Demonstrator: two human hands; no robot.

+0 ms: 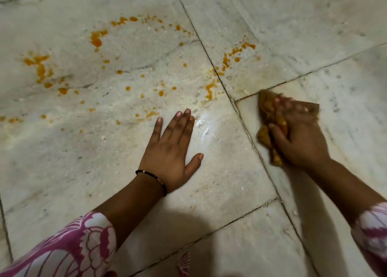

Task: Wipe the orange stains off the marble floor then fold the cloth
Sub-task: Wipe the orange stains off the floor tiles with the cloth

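— How far along is the wiping?

— Barely begun, I'd say. Her right hand [297, 138] clutches the bunched, stained cloth [270, 117] on the right; orange stains [96, 38] cover the floor [293, 14] far left. Her left hand [170, 148] lies flat, holding nothing.

— The folding?

— Not yet.

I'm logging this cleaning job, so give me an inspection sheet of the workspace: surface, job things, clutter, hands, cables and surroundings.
Surface: pale veined marble floor of large slabs with dark joints; wet sheen near the left hand.
Job's things: scattered orange stains remain in a rough ring across the upper-left slab and over the joint; crumpled brown cloth, orange-soiled, sits on the right slab.
Clutter: nothing seen.
Hands: left hand flat on the floor, fingers spread, thin black bracelet on its wrist; right hand pressed on the cloth, blurred.
Cables: nothing seen.
Surroundings: pink-and-white patterned sleeves; only floor in view.
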